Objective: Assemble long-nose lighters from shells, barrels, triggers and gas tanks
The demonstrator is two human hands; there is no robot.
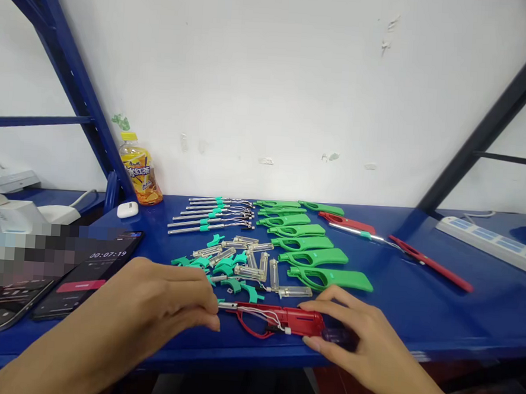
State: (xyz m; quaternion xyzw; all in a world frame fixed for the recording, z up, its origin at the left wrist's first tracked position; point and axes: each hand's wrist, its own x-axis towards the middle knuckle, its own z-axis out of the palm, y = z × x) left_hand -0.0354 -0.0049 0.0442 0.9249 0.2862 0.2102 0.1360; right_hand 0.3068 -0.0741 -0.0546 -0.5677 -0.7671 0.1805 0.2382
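Note:
Near the table's front edge lies an open red lighter shell (303, 321) with white wires and a black connector inside. My left hand (172, 295) is closed at its left end, fingers pinched on the metal lighter tube (228, 306); its tip is hidden. At the other end, my right hand (355, 327) grips the shell between thumb and fingers. A dark purple see-through piece (340, 337) shows under that palm, its kind unclear. Just behind the shell are teal plastic triggers (252, 292) and clear fuel tanks (274, 275), scattered in a loose pile.
Several green lighter shells (331, 278) lie in a column behind my right hand. Wired metal tubes (194, 227) are lined up farther left. Red shell halves (432, 264) rest at the right, near a power strip (492, 241). Phones (93, 270), an earbud case (127, 209) and a drink bottle (140, 171) stand left.

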